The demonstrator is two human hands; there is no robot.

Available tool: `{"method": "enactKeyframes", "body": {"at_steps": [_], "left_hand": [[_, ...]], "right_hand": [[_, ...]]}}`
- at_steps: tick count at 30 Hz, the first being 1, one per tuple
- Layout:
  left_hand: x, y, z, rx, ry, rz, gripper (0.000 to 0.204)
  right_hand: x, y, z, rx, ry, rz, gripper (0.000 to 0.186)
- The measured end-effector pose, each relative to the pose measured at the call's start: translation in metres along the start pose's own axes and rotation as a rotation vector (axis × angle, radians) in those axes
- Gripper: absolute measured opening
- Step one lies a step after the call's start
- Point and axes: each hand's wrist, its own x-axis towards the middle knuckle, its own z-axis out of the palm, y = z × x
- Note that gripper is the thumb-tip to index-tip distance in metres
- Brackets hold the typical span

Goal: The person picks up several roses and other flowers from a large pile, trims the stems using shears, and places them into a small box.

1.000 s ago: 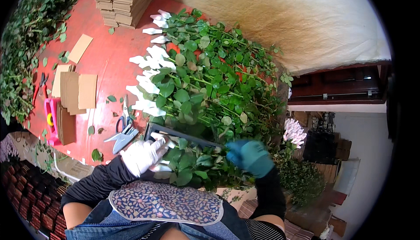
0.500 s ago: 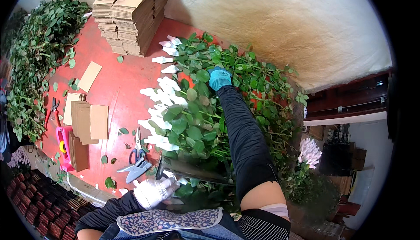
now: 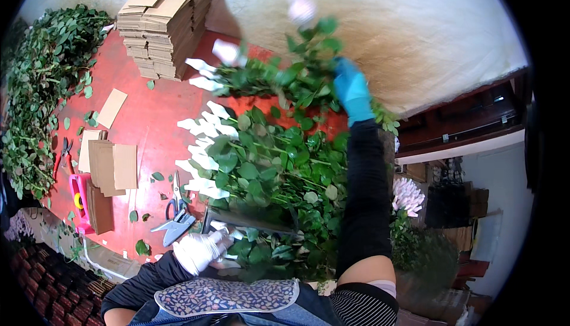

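Note:
My right hand point(image 3: 354, 87), in a blue glove, is closed round the stems of a leafy rose point(image 3: 301, 6) lifted before the wall. Its pale pink, sleeved head is smeared by motion. Another blurred white rosebud point(image 3: 228, 53) is tilted up lower left. At the near edge, my left hand point(image 3: 199, 252), white-gloved, has its fingers bent at white-sleeved rosebuds point(image 3: 221, 226) beside a dark-edged tray point(image 3: 252, 221); its fingertips are partly hidden. Between the hands lie rows of sleeved roses point(image 3: 205, 157), heads leftward and leafy stems rightward.
On the red table point(image 3: 154, 103) lie scissors point(image 3: 176, 192), a grey stapler point(image 3: 177, 228), cardboard pieces point(image 3: 124, 165), a pink tape dispenser point(image 3: 81, 204) and red pruners point(image 3: 64, 157). A tall cardboard stack point(image 3: 166, 29) stands at the back, leafy stems point(image 3: 50, 82) pile far left.
My right hand has moved right and away from me, raising a rose out of the back row toward the wall. The left hand stays by the tray. The view has shifted slightly.

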Motion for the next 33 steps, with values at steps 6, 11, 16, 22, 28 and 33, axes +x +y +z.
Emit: {"method": "enactKeyframes", "body": {"at_steps": [6,11,16,22,28,33], "left_hand": [[0.002,0.011,-0.005,0.08,0.001,-0.039,0.044],[0.002,0.013,-0.007,0.177,-0.016,-0.054,0.041],[0.0,0.011,0.002,0.156,-0.002,-0.061,0.044],[0.001,0.018,-0.005,0.214,-0.025,-0.116,0.046],[0.0,0.013,0.002,0.173,-0.009,-0.098,0.051],[0.0,0.008,-0.002,0.084,0.01,-0.051,0.058]], "right_hand": [[-0.001,-0.019,-0.027,-0.059,-0.011,-0.058,0.025],[-0.013,-0.017,0.0,0.423,-0.152,0.31,0.032],[-0.018,-0.016,0.028,-0.187,-0.363,-0.008,0.038],[-0.029,-0.023,0.041,-0.032,-0.268,0.127,0.041],[-0.068,-0.077,0.11,0.101,-0.47,-0.254,0.046],[-0.073,-0.09,0.144,0.061,-0.908,-0.107,0.035]]}}
